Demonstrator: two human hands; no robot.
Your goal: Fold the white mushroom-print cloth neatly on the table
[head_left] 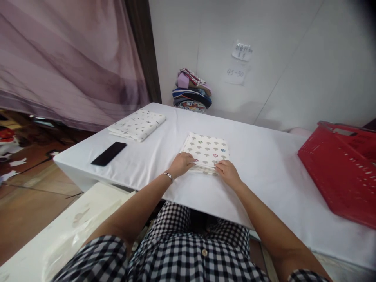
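A folded white cloth (pixel 207 149) with grey, red, green and blue mushroom-like prints lies flat on the table in front of me. My left hand (pixel 182 163) pinches its near left corner, thumb and fingers closed over the edge. At the near right corner, my right hand (pixel 227 172) grips the same cloth in a similar way. Several folded layers show along the near edge between my hands. Farther left lies a second folded white cloth (pixel 138 124) with small dark prints, touched by neither hand.
The table (pixel 264 168) has a white cover. On it, a black phone (pixel 109 153) lies at the left and a red plastic basket (pixel 337 172) stands at the right. A pile of folded fabrics (pixel 192 92) sits beyond the far edge by the wall. A pinkish curtain (pixel 73 58) hangs at the left.
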